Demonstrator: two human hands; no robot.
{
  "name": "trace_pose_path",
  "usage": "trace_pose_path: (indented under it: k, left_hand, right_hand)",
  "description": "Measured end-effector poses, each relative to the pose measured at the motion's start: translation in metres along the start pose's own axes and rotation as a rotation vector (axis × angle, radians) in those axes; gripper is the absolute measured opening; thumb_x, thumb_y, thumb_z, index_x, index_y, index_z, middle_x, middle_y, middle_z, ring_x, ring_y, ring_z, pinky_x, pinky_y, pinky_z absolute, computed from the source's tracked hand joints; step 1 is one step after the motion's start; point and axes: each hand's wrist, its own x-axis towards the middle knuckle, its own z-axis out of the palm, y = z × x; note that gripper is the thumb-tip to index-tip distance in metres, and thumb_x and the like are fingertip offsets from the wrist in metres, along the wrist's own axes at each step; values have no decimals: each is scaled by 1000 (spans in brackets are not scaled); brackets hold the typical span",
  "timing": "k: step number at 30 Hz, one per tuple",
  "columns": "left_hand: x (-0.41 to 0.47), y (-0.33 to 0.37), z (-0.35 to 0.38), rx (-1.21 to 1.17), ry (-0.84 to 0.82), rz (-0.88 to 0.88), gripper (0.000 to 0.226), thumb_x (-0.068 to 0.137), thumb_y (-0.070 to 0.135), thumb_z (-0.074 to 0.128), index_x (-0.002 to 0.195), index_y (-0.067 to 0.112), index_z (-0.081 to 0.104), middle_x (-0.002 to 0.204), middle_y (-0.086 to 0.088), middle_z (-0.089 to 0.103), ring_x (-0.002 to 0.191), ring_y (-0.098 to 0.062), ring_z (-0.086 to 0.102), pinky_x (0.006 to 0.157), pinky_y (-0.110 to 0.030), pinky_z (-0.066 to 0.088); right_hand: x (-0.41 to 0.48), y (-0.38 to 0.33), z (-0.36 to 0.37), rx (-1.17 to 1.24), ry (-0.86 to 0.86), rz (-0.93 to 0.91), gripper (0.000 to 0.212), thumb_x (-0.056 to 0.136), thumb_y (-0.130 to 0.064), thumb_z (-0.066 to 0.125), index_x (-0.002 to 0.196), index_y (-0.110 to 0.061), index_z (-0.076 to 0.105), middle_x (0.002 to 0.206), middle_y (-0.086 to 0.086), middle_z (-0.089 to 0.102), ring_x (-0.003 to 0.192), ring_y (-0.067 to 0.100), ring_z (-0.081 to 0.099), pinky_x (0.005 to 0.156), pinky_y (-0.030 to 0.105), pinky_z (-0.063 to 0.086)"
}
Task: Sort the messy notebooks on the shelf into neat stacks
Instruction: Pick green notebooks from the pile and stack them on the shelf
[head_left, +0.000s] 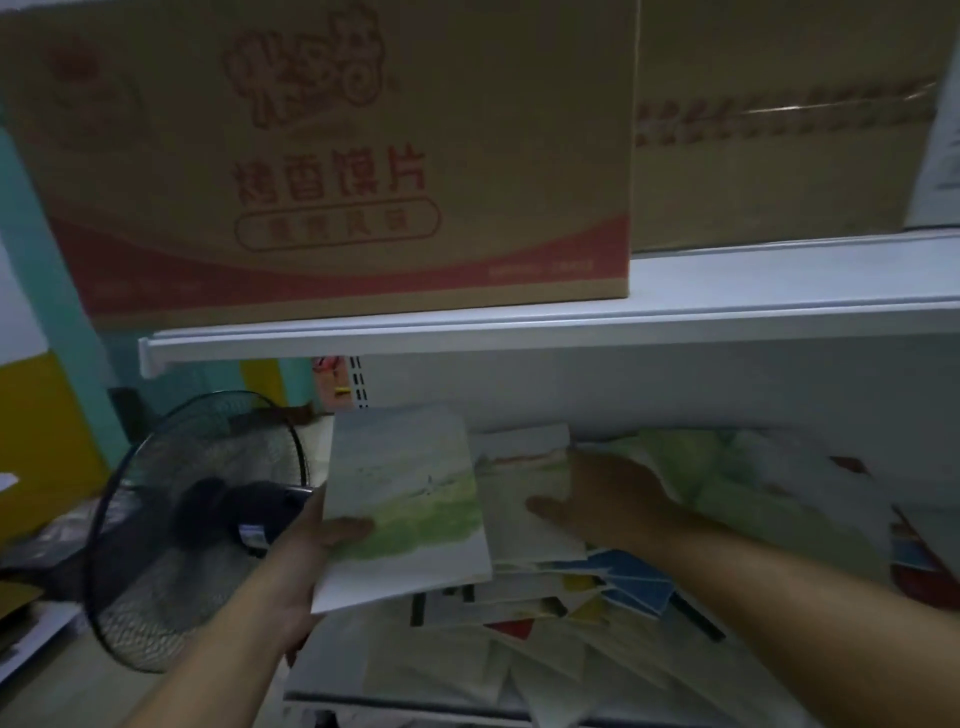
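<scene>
My left hand grips a notebook with a pale sky and green field cover, thumb on its front, lifted over the left end of the lower shelf. My right hand rests flat on a second green and white notebook lying on the heap. Under and around it spreads a messy pile of notebooks with blue, yellow, red and white covers, some hanging over the shelf's front edge. More pale green notebooks lie to the right.
A black standing fan stands close to the shelf's left end. The white upper shelf hangs low over the notebooks and carries a large printed cardboard box and a taped plain box.
</scene>
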Motion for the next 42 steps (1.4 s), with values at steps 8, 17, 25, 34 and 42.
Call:
trace_pose_path:
  k: [8, 17, 25, 34, 42]
  left_hand:
    - [-3, -10, -30, -38, -47, -43, 51, 78, -12, 55, 110, 27, 59, 109, -16, 66, 98, -44, 62, 80, -51, 52]
    - [-9, 1, -57, -79, -30, 1, 64, 66, -3, 59, 122, 28, 55, 108, -15, 68, 94, -42, 64, 79, -49, 52]
    - [-2, -1, 12, 4, -152, 59, 35, 83, 20, 60, 116, 30, 56, 111, -2, 71, 102, -28, 66, 90, -43, 49]
    - [4, -18, 91, 77, -272, 58, 38, 84, -3, 50, 102, 29, 62, 90, 0, 76, 80, -22, 71, 72, -39, 50]
    - [2, -19, 135, 121, -180, 27, 28, 88, 6, 55, 106, 26, 64, 98, -3, 73, 94, -30, 65, 81, -40, 50]
  right_hand:
    - [-9, -34, -13, 424, 6, 222, 64, 76, -36, 75, 129, -15, 47, 124, 1, 55, 113, 20, 55, 86, 21, 45]
    - [-25, -24, -29, 974, 103, 143, 40, 95, -11, 52, 132, -22, 43, 125, 0, 52, 91, 6, 55, 70, 14, 47]
    - [-58, -29, -43, 1284, 207, 262, 36, 93, -16, 57, 123, -35, 51, 113, -6, 62, 93, 14, 62, 74, 18, 51]
    - [-100, 45, -64, 260, 127, 425, 42, 96, -45, 40, 132, -24, 46, 112, -1, 62, 101, 18, 58, 80, 26, 45]
    - [-119, 145, -47, 41, -123, 719, 88, 77, -80, 37, 141, -19, 29, 145, 1, 40, 122, 22, 50, 95, 33, 44]
